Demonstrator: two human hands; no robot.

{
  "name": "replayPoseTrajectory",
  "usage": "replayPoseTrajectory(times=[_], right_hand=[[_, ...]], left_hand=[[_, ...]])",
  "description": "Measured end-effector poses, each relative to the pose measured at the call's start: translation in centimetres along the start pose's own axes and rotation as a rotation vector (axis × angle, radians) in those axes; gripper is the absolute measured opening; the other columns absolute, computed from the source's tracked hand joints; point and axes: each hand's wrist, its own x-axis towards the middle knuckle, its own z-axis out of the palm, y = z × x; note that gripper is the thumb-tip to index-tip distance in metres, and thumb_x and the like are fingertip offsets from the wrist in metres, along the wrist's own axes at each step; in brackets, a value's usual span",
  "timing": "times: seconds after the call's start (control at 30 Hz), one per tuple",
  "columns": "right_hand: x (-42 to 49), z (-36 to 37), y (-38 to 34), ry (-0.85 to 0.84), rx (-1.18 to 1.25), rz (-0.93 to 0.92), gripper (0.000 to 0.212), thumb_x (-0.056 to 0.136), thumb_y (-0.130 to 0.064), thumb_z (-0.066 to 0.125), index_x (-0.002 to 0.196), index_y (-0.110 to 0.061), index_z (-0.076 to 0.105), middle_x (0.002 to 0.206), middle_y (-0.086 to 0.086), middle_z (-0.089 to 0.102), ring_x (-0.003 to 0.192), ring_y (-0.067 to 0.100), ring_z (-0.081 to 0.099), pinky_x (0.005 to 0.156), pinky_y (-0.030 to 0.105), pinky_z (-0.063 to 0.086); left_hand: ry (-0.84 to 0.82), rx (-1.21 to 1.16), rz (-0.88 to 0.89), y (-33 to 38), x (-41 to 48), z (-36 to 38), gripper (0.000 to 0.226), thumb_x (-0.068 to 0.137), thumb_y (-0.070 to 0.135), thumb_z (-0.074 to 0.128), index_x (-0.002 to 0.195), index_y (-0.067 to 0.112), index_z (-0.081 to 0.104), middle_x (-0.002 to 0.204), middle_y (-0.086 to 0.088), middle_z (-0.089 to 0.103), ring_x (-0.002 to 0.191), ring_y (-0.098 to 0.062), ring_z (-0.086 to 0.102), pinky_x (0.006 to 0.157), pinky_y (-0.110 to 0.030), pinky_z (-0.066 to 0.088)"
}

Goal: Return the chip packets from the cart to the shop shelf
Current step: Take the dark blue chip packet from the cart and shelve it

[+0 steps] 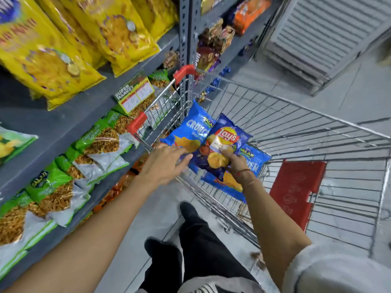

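A wire shopping cart (296, 127) stands to the right of a grey shop shelf (63, 123). Three blue chip packets lie in the cart: a light blue Crunch packet (190, 130) at the left, a dark blue Lay's packet (224, 140) on top in the middle, and another light blue packet (254, 159) under it at the right. My right hand (238, 163) grips the Lay's packet at its lower right side. My left hand (167, 163) reaches over the cart's rim, fingers apart, its fingertips touching the lower edge of the Crunch packet.
The shelf holds yellow snack bags (53, 60) on top and green snack packets (53, 187) on the level below, with a price tag (135, 94) on the edge. A red child-seat flap (296, 191) sits in the cart. A grey louvred panel (317, 34) stands far right. My legs are below.
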Motion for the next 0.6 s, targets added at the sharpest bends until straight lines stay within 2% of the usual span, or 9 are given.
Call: replayPoseTrajectory(times=[0.07,0.17,0.23,0.3,0.37,0.47,0.6], right_hand=[[-1.0,-0.1,-2.6,-0.064,0.04,-0.083,0.061,0.047,-0.038,0.088,0.098,-0.014,0.064,0.063,-0.011,0.07,0.072,0.015,0.06,0.064,0.028,0.047],[-5.0,1.4,-8.5,-0.194,0.135,-0.273,0.064,0.025,-0.046,0.092,0.077,-0.013,0.074,0.065,-0.01,0.074,0.064,0.007,0.069,0.06,0.024,0.053],[-8.2,2.9,-12.6,-0.3,0.21,-0.428,0.055,0.026,-0.044,0.091,0.072,-0.016,0.078,0.072,-0.009,0.076,0.067,0.006,0.07,0.064,0.023,0.056],[-11.8,4.7,-16.5,-0.4,0.265,-0.558,0.052,0.033,-0.04,0.092,0.078,-0.018,0.078,0.082,-0.007,0.078,0.078,0.008,0.072,0.079,0.027,0.058],[-15.9,6.7,-20.1,-0.481,0.307,-0.659,0.058,0.035,-0.037,0.092,0.087,-0.016,0.076,0.088,-0.006,0.077,0.084,0.011,0.071,0.089,0.034,0.055],[-22.2,10.0,-24.4,-0.576,0.317,-0.777,0.063,0.037,-0.035,0.091,0.093,-0.015,0.07,0.086,-0.007,0.077,0.08,0.009,0.072,0.083,0.032,0.057],[-30.4,15.3,-28.1,-0.73,0.312,-0.912,0.065,0.033,-0.041,0.091,0.091,-0.019,0.07,0.084,-0.01,0.077,0.077,0.006,0.07,0.081,0.027,0.056]], left_hand=[[0.089,-0.01,0.026,0.5,0.6,-2.9,0.053,0.089,0.045,0.03,0.095,0.01,0.07,0.09,-0.01,0.075,0.083,-0.029,0.07,0.08,-0.038,0.048],[0.262,-0.008,0.043,1.3,1.5,-8.7,0.044,0.091,0.038,0.038,0.095,0.007,0.07,0.094,-0.011,0.075,0.09,-0.028,0.07,0.08,-0.039,0.051],[0.391,0.007,0.066,1.8,1.7,-13.1,0.038,0.091,0.033,0.043,0.097,0.006,0.069,0.097,-0.011,0.074,0.097,-0.026,0.068,0.086,-0.04,0.051],[0.529,0.048,0.107,2.3,1.4,-18.0,0.035,0.09,0.029,0.047,0.101,0.004,0.069,0.103,-0.013,0.073,0.104,-0.026,0.065,0.092,-0.035,0.045],[0.66,0.109,0.134,2.9,0.4,-23.3,0.033,0.09,0.026,0.049,0.103,0.003,0.068,0.108,-0.013,0.071,0.107,-0.026,0.063,0.096,-0.029,0.039],[0.843,0.224,0.141,3.4,-2.3,-30.5,0.028,0.091,0.023,0.052,0.105,0.004,0.067,0.111,-0.012,0.069,0.108,-0.025,0.059,0.099,-0.026,0.036],[1.033,0.402,0.04,3.2,-7.8,-38.2,0.028,0.09,0.022,0.053,0.108,0.004,0.064,0.115,-0.013,0.066,0.11,-0.024,0.055,0.103,-0.021,0.031]])
